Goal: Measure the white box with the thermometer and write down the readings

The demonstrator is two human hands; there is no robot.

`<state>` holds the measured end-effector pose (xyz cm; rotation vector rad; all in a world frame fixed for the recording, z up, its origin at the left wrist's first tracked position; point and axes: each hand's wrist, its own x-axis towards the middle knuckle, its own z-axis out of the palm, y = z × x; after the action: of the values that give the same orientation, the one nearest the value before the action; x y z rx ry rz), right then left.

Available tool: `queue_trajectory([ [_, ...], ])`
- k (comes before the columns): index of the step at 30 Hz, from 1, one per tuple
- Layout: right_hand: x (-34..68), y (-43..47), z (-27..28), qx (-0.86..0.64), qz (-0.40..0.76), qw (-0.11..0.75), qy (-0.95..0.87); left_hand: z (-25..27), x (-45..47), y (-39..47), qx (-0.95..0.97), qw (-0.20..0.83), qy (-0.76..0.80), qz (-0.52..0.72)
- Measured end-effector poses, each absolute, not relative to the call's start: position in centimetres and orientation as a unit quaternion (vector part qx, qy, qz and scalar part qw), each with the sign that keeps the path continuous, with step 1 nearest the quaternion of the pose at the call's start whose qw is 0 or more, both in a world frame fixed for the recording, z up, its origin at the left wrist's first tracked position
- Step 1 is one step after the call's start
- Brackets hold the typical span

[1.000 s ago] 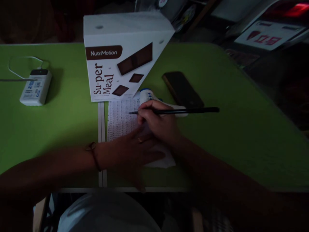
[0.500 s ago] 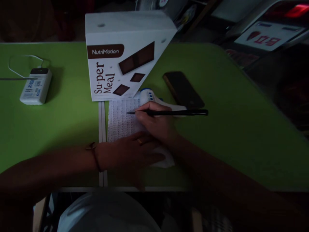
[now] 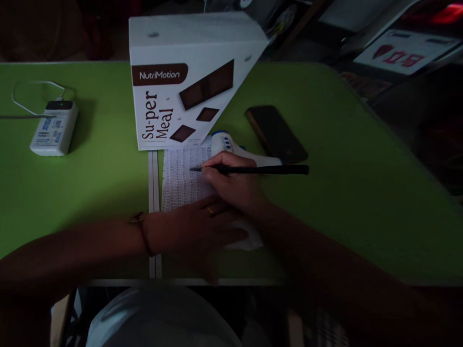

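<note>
My right hand (image 3: 235,183) grips a black pen (image 3: 275,169), its tip pointing left over the sheet of paper (image 3: 181,178), which is covered in rows of small writing. Whether the tip touches the paper I cannot tell. Across the sheet's lower part lies my left hand (image 3: 206,226), flat with fingers stretched out, wearing a ring. Just behind the right hand is a white device with blue buttons (image 3: 222,142), partly covered by the fingers. A tall white NutriMotion box (image 3: 155,106) stands at the paper's far edge.
A dark phone (image 3: 277,132) lies right of the box. On the left, a white power adapter (image 3: 54,127) with cables sits on the green table (image 3: 108,183). A pale double strip (image 3: 154,183) runs down the tabletop beside the paper. The surroundings are dim.
The pen has tilted very slightly, its rear end shifting a little left. Both hands stay in nearly the same place; the whole view has shifted slightly.
</note>
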<state>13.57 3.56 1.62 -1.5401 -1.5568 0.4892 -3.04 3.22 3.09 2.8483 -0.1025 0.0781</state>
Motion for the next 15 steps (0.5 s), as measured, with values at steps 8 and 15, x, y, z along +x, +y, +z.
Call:
queue_trajectory([
  [8, 13.29, 3.43, 1.73, -0.625, 0.216, 0.463, -0.591, 3.09, -2.99, 3.31, 0.986, 0.161, -0.039, 0.024],
  [15, 13.42, 3.46, 1.96, -0.624, 0.227, 0.452, -0.596, 3.66, -3.06, 3.36, 0.983, 0.178, -0.035, 0.01],
])
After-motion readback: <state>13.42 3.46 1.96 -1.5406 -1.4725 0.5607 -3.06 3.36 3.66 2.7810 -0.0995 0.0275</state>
